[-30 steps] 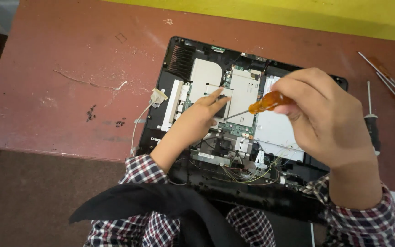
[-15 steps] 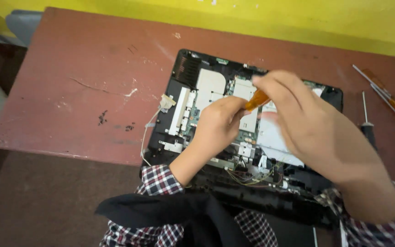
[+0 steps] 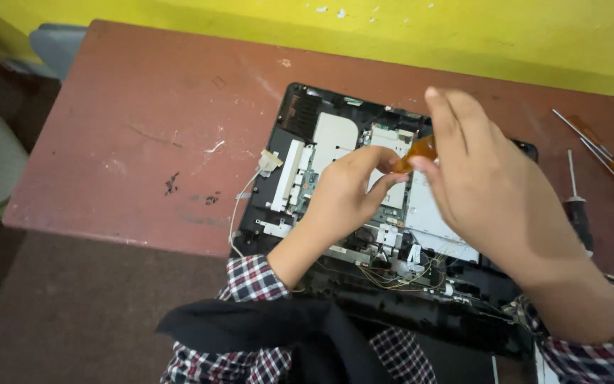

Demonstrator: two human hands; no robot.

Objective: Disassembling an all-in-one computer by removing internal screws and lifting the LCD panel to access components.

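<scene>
An opened black laptop base [image 3: 300, 110] lies on a reddish-brown table [image 3: 143, 128], its circuit board and metal shields exposed. My right hand [image 3: 492, 199] hovers over the board's middle, gripping an orange-handled screwdriver [image 3: 417, 151] whose handle shows between my fingers. My left hand [image 3: 346, 192] rests on the board with its fingertips at the screwdriver's lower end; the tip is hidden. Thin yellow wires [image 3: 392, 274] run along the near edge of the laptop.
Two orange-handled screwdrivers [image 3: 609, 167] and a black-handled one [image 3: 578, 210] lie on the table at the right. A loose white cable [image 3: 239, 206] trails off the laptop's left side. A yellow wall [image 3: 392, 28] bounds the far edge. Black cloth [image 3: 286, 334] lies on my lap.
My view has shifted, so the laptop sits more to the right. My right hand has risen and turned over the board; my left hand's fingers have closed in around the screwdriver's lower end.
</scene>
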